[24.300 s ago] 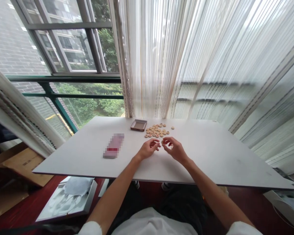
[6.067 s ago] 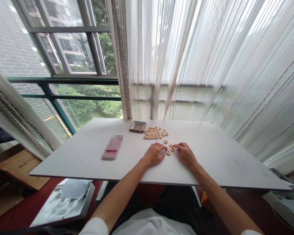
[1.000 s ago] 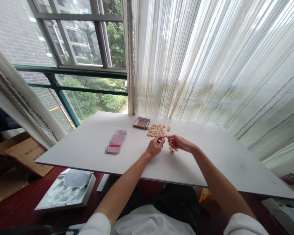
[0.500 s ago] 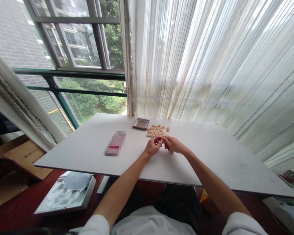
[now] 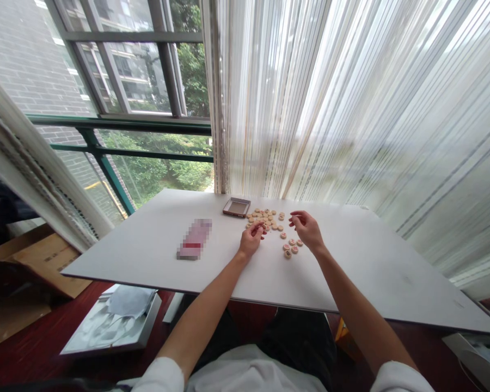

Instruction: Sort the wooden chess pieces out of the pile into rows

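Observation:
My left hand [image 5: 252, 240] is at the near edge of a cluster of round wooden Chinese chess pieces [image 5: 268, 216]. Its fingers are curled together, and whatever they hold is too small to make out. To the right of the cluster, my right hand [image 5: 306, 228] hovers above the table with bent fingers, thumb apart, nothing visible between them. Below it lies a smaller loose group of Chinese chess pieces [image 5: 292, 242], most with red marks face up and one with a dark mark.
All this lies on a white table [image 5: 371, 267]. A shallow open box [image 5: 237, 207] sits behind the cluster, and a blurred pinkish packet [image 5: 195, 239] lies to the left. Curtains [image 5: 330, 109] hang along the far edge. A white box [image 5: 114, 318] is on the floor.
My hands were together in front of the cluster and have parted. The right moved right and farther away, uncovering the smaller group; the left shifted slightly toward the cluster.

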A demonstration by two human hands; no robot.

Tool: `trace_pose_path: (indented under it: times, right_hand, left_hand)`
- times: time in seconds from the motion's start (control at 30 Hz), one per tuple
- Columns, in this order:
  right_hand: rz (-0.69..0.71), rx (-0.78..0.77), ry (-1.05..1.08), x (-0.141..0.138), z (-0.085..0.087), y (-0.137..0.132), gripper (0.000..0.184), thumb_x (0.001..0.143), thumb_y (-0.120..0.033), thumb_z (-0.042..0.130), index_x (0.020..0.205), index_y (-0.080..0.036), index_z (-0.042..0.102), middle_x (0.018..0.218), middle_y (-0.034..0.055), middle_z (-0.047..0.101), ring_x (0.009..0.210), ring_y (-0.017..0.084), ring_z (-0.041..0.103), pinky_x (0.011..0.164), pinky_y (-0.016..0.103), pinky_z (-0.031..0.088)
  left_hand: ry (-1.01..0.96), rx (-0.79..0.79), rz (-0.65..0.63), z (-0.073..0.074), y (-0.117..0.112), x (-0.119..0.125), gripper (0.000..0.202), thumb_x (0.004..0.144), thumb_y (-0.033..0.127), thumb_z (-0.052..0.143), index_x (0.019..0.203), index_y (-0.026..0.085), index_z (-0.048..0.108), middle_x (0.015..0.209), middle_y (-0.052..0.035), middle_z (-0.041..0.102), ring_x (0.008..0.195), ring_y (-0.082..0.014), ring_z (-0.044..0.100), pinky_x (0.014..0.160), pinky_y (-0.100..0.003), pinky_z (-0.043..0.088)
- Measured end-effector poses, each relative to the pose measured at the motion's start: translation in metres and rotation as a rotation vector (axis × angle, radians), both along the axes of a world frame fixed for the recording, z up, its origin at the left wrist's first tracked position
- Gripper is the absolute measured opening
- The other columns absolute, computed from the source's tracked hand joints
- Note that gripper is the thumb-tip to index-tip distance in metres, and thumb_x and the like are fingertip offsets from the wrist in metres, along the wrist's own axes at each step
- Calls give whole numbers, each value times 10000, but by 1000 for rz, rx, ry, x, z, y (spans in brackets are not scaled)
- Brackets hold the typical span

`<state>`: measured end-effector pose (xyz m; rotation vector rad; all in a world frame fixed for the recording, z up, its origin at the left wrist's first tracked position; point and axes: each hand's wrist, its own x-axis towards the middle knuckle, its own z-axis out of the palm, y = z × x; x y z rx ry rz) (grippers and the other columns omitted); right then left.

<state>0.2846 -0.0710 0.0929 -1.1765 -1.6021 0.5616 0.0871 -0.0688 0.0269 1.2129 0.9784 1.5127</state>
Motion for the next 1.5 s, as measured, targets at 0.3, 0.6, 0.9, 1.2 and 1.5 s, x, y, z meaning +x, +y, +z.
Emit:
trace_pose_path:
  times: [0.3, 0.6, 0.9, 1.2, 1.5]
  right_hand:
    - [-230, 182, -106, -4, -36, -27, 270, 925, -370, 464, 1086, -193, 591, 946, 92, 673, 843, 212, 638, 740, 330, 539]
    - [52, 318, -347, -29, -48, -31, 228, 908, -329, 570, 1118, -270, 637, 1080, 87, 644, 1008, 239, 611, 886, 399, 532]
    - [19, 231, -340, -21, -55, -29, 293, 935, -290, 517, 1204, -299, 632, 1124, 72, 654, 1040, 226, 623, 844, 349, 541]
    - [23, 196, -266, -24, -50, -34, 284, 946, -335, 487, 1174, -286, 650, 1132, 70, 667, 1037, 220, 633, 833, 342, 538]
    - [2, 187, -137, -24, -48, -33, 257, 886, -437, 589, 937, -206, 690, 889, 61, 724, 730, 183, 654, 648, 297, 504]
  left_hand:
    - [-31, -5, -83, 3, -10, 3, 387, 745, 404, 762, 953, 131, 582, 975, -108, 696, 838, -230, 730, 600, -260, 564]
    - [-14, -14, -234, 1, -11, 3, 436, 791, 414, 722, 1101, 117, 650, 983, -132, 738, 916, -241, 717, 709, -342, 606]
    - [37, 54, -332, 2, -15, 4, 419, 807, 346, 719, 1165, 153, 620, 1055, -130, 728, 991, -255, 703, 704, -300, 587]
    - [98, 70, -323, 3, -17, 4, 413, 810, 362, 716, 1157, 161, 616, 1039, -130, 731, 960, -248, 712, 682, -281, 566]
    - [170, 158, -350, -3, -19, 7, 394, 819, 366, 707, 1138, 149, 630, 1025, -128, 734, 953, -230, 708, 769, -315, 574]
